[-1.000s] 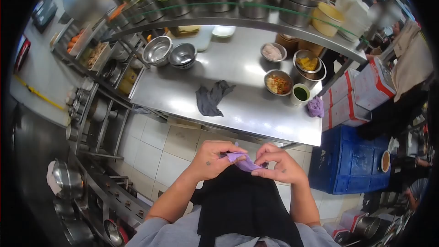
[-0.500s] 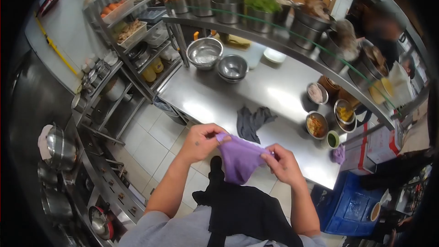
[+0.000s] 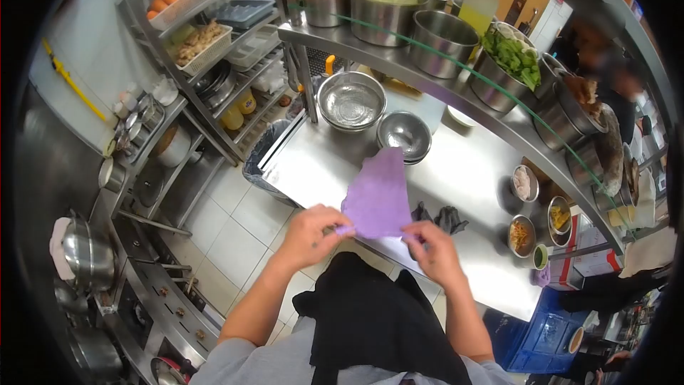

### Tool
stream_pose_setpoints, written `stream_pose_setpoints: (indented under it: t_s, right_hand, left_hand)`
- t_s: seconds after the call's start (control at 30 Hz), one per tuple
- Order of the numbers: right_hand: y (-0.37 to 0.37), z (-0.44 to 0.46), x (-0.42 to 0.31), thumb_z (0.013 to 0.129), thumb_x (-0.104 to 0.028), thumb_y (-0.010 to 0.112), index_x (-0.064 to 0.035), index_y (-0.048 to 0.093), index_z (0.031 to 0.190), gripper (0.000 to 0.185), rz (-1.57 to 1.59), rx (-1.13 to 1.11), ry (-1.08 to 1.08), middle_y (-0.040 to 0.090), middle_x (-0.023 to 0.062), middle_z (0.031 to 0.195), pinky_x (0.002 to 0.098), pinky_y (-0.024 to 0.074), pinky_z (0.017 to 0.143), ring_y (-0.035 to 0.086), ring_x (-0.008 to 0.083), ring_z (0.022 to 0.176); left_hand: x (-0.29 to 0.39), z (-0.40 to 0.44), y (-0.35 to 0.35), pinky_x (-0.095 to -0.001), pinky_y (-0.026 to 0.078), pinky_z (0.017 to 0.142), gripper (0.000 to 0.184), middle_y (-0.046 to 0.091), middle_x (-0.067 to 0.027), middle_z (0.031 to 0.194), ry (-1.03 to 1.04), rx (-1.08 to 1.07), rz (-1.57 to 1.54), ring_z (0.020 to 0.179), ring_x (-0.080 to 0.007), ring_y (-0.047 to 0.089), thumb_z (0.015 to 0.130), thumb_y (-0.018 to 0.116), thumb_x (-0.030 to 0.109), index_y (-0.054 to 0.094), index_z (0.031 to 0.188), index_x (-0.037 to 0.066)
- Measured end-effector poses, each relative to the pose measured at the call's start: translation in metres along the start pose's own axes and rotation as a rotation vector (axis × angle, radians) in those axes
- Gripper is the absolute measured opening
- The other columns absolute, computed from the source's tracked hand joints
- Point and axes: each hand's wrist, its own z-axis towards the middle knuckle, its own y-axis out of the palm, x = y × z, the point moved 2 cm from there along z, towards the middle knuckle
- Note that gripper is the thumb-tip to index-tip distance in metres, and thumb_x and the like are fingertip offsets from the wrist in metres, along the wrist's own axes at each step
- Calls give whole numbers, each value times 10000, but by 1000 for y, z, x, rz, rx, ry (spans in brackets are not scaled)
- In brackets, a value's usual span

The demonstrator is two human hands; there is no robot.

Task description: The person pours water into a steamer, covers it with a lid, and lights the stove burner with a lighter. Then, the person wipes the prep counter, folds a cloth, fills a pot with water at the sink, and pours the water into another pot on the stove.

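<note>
A purple cloth (image 3: 381, 196) is stretched between my two hands, its far end flung up and away over the steel table's near edge. My left hand (image 3: 313, 234) pinches one near corner between thumb and fingers. The opposite near corner is pinched in my right hand (image 3: 432, 249). Partly hidden behind the purple cloth and my right hand, a crumpled dark grey cloth (image 3: 449, 219) lies on the steel table (image 3: 474, 257). Past the purple cloth's tip stand a small metal bowl (image 3: 404, 135) and a larger metal bowl (image 3: 350, 101).
Above the table, a steel shelf (image 3: 427, 75) carries several metal pots of vegetables. Small bowls of food, including a bowl of yellow pieces (image 3: 559, 217), stand at the right. A stove (image 3: 164, 299) runs along the left. Below the table's right end is a blue crate (image 3: 541, 335).
The purple cloth has swung from hanging down toward my body to extending up and away over the table. Both hands still grip its corners. The camera view has shifted.
</note>
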Motion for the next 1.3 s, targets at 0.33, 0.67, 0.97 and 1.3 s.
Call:
stream_pose_setpoints:
  t_s: [0.33, 0.67, 0.97, 1.3]
  right_hand:
    - [51, -15, 87, 944, -198, 718, -35, 725, 1020, 180, -111, -226, 298, 715, 156, 1038, 415, 545, 760, 696, 342, 866]
    - [58, 42, 110, 872, -161, 766, -71, 670, 1215, 367, -314, -107, 139, 661, 153, 1226, 407, 549, 868, 675, 330, 1021]
    - [62, 43, 126, 872, -262, 791, -31, 729, 1067, 308, -258, 1, 199, 693, 135, 1164, 394, 557, 871, 692, 308, 1001]
    - [95, 27, 166, 854, -401, 801, -68, 734, 1081, 408, -188, -90, 565, 754, 123, 937, 394, 564, 794, 731, 282, 857]
  left_hand:
    - [-113, -31, 62, -438, 543, 760, 165, 737, -167, 1006, -287, -219, -9, 842, -384, 695, 916, 714, 175, 722, 1045, 73]
    - [-123, 31, 92, -445, 493, 924, 337, 623, -126, 1140, 108, -171, 330, 1097, -342, 590, 789, 783, 106, 683, 1107, 53]
    - [-118, 54, 79, -444, 512, 865, 128, 666, -116, 1024, 122, -87, 236, 963, -358, 626, 833, 723, 77, 715, 959, 51]
    - [-132, 9, 85, -459, 516, 881, 143, 664, -135, 1039, 88, -246, 241, 1018, -367, 620, 834, 714, 87, 727, 974, 66]
